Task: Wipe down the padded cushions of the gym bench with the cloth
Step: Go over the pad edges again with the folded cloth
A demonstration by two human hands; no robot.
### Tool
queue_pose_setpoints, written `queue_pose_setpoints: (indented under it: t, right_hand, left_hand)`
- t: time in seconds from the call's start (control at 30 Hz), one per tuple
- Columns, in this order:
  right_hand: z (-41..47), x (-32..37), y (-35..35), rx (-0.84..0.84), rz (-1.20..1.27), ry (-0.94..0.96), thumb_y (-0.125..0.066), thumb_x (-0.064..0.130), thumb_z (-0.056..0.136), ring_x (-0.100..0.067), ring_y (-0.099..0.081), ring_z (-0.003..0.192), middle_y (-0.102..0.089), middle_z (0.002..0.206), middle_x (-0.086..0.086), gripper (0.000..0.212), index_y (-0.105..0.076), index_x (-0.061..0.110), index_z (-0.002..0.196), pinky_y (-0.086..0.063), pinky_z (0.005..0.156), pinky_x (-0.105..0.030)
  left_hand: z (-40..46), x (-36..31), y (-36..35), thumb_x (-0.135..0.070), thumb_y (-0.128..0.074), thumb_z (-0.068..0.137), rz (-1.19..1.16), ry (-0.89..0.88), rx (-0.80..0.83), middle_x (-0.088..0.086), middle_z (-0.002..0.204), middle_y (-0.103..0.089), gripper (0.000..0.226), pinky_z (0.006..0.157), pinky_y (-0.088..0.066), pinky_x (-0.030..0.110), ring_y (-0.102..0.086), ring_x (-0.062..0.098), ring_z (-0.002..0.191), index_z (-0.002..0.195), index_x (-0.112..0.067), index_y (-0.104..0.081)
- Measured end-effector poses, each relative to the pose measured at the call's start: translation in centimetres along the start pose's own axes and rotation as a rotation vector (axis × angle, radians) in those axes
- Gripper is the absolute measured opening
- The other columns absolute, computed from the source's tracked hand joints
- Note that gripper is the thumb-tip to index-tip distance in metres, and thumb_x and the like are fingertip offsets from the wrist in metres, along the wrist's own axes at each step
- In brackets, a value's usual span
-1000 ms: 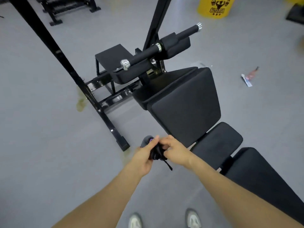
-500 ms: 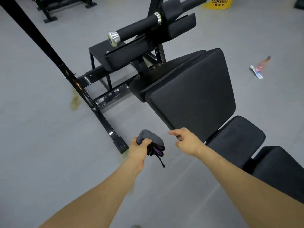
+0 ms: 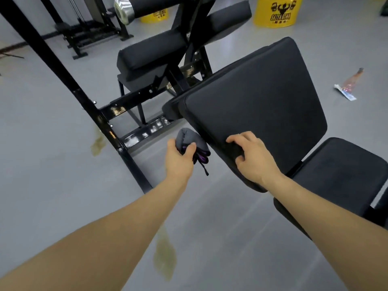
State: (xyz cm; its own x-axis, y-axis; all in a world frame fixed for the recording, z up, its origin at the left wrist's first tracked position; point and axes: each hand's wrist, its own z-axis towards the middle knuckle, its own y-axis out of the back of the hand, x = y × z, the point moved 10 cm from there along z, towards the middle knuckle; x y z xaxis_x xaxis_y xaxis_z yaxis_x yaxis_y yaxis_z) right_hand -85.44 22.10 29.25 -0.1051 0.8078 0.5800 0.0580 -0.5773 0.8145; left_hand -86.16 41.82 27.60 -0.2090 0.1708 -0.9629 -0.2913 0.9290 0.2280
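A: Forearms, two of them, bare, are reaching in from the near edge over the smooth grey floor point(image 3: 52, 164), which is carrying two yellowish stains.

B: And the hands?

A: The left hand point(image 3: 178, 159) is curling its fingers shut around one bunched cloth point(image 3: 190, 139), grey and soft-looking, with a purple edge and a thin dark cord dangling below. The cloth is hanging in the air just left of the big cushion's near corner; whether it is touching the padding I cannot tell.

B: The right one?

A: The right hand point(image 3: 251, 157) is lying palm-down on the near left corner of the big back cushion point(image 3: 262, 106), fingers bent and clasping its edge, thumb tucked under at the side.

B: How many pads am I counting?

A: On the bench itself, three showing: the broad rectangular back cushion with rounded corners, tilted and matte black; a smaller seat cushion point(image 3: 344, 173) to its right; and a sliver of a third pad point(image 3: 383, 204) at the right edge. All are looking like smooth black vinyl.

B: Farther out?

A: One black steel frame point(image 3: 90, 106) is slanting across the left, glossy and bolted. Beyond it two long padded rolls point(image 3: 151, 51) are sitting on a crossed stand, and one foam-covered bar with a shiny metal end cap point(image 3: 123, 9) is poking out above. One crumpled wrapper point(image 3: 348, 87) is lying on the floor at the right. Two yellow buckets point(image 3: 275, 11) with black print are standing at the far end.
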Motion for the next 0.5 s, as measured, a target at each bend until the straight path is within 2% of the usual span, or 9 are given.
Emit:
queue_pose_setpoints:
  t: [0.1, 0.23, 0.33, 0.37, 0.43, 0.47, 0.5]
  right_hand:
    - [-0.1, -0.1, 0.0, -0.057, -0.013, 0.011, -0.046, -0.001, 0.083, -0.015, -0.037, 0.109, -0.039, 0.126, 0.012, 0.052, -0.047, 0.031, 0.124, -0.052, 0.073, -0.04]
    - [-0.4, -0.1, -0.1, -0.116, -0.066, 0.056, -0.046, 0.002, 0.084, -0.014, -0.036, 0.107, -0.038, 0.124, 0.011, 0.051, -0.045, 0.032, 0.125, -0.052, 0.067, -0.037]
    - [-0.7, 0.0, -0.4, -0.129, -0.138, 0.132, -0.046, 0.003, 0.085, -0.016, -0.036, 0.109, -0.036, 0.127, 0.011, 0.054, -0.04, 0.033, 0.13, -0.054, 0.069, -0.038]
    - [-0.9, 0.0, -0.5, -0.132, -0.156, 0.153, -0.046, 0.004, 0.085, -0.016, -0.036, 0.11, -0.035, 0.128, 0.011, 0.055, -0.038, 0.033, 0.131, -0.053, 0.071, -0.039]
    - [-1.1, 0.1, -0.5, -0.144, -0.18, 0.192, -0.047, 0.007, 0.085, -0.016, -0.037, 0.112, -0.034, 0.13, 0.012, 0.056, -0.038, 0.033, 0.134, -0.053, 0.075, -0.039]
    - [-1.3, 0.1, -0.6, -0.153, -0.188, 0.21, -0.047, 0.008, 0.085, -0.016, -0.037, 0.114, -0.034, 0.131, 0.012, 0.056, -0.038, 0.032, 0.135, -0.052, 0.077, -0.039]
    - [-1.4, 0.1, -0.6, -0.16, -0.199, 0.228, -0.048, 0.009, 0.085, -0.016, -0.037, 0.115, -0.033, 0.132, 0.011, 0.056, -0.038, 0.032, 0.136, -0.052, 0.079, -0.04]
  left_hand:
    - [0.3, -1.1, -0.3, -0.018, -0.056, 0.092, 0.012, -0.081, 0.003, 0.0, 0.085, -0.054, 0.012, 0.053, -0.04, 0.01, -0.05, 0.009, 0.071, 0.096, -0.016, -0.044]
    - [0.5, -1.6, -0.6, -0.02, -0.057, 0.09, 0.122, -0.198, -0.062, 0.015, 0.104, -0.052, 0.017, 0.057, -0.035, 0.018, -0.046, 0.015, 0.078, 0.092, -0.013, -0.041]
    - [0.4, -1.9, -1.1, -0.018, -0.056, 0.089, 0.108, -0.273, -0.108, 0.02, 0.109, -0.048, 0.018, 0.054, -0.041, 0.02, -0.046, 0.016, 0.072, 0.092, -0.012, -0.04]
    - [0.2, -2.0, -1.2, -0.017, -0.057, 0.088, 0.101, -0.293, -0.128, 0.018, 0.109, -0.046, 0.019, 0.055, -0.045, 0.021, -0.048, 0.017, 0.072, 0.095, -0.01, -0.041]
    - [0.0, -2.1, -1.4, -0.021, -0.059, 0.084, 0.119, -0.348, -0.167, 0.014, 0.107, -0.045, 0.027, 0.067, -0.053, 0.036, -0.054, 0.024, 0.081, 0.099, -0.007, -0.041]
    - [-0.1, -2.1, -1.5, -0.024, -0.061, 0.083, 0.14, -0.381, -0.186, 0.012, 0.106, -0.045, 0.03, 0.07, -0.051, 0.041, -0.053, 0.028, 0.086, 0.098, -0.008, -0.04]
    - [-0.3, -2.1, -1.6, -0.026, -0.061, 0.084, 0.171, -0.411, -0.21, 0.01, 0.105, -0.044, 0.032, 0.072, -0.046, 0.037, -0.05, 0.028, 0.089, 0.097, -0.009, -0.038]
